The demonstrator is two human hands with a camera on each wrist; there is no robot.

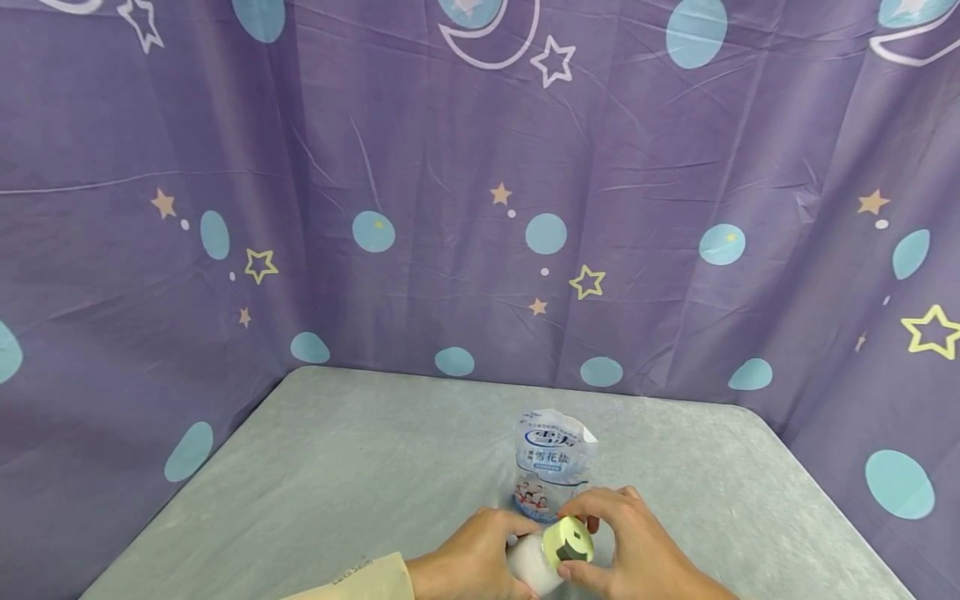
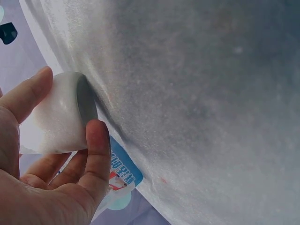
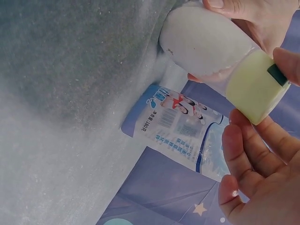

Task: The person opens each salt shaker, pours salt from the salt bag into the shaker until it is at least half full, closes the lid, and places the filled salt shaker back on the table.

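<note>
My left hand (image 1: 476, 557) grips the body of a clear salt jar (image 1: 531, 567) filled with white grains. The jar is tilted, and its pale green cap (image 1: 558, 540) with a dark green tab (image 3: 277, 75) points toward my right hand (image 1: 637, 542). Thumb and fingertips of that hand pinch the cap from both sides. In the left wrist view, the thumb and fingers curl round the jar (image 2: 58, 112), whose round base shows. Just behind both hands an upright plastic salt bag (image 1: 551, 454) with blue print stands; its lower part is partly covered by them.
A pale grey cloth (image 1: 375, 467) covers the table. Purple curtains (image 1: 450, 150) with stars, moons and blue dots hang behind the table and along both sides.
</note>
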